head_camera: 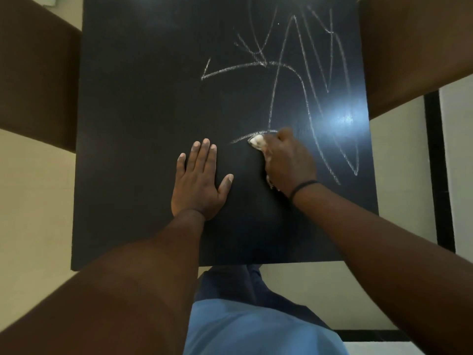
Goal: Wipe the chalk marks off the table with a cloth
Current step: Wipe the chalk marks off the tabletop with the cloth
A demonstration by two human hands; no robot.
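A black table (pixel 143 103) fills the middle of the head view. White chalk marks (pixel 304 73) scrawl across its right half, with a short curved stroke just left of the cloth. My right hand (pixel 289 160) grips a small whitish cloth (pixel 256 142) and presses it onto the table at the end of that stroke; most of the cloth is hidden under the hand. My left hand (pixel 199 180) lies flat on the table with fingers straight, to the left of the cloth, holding nothing.
Brown chairs (pixel 33 80) stand at the table's left and right (pixel 419 47) sides. Pale floor (pixel 38 213) shows around the table. A black post (pixel 437 175) runs along the right. The table's near edge is just in front of my legs.
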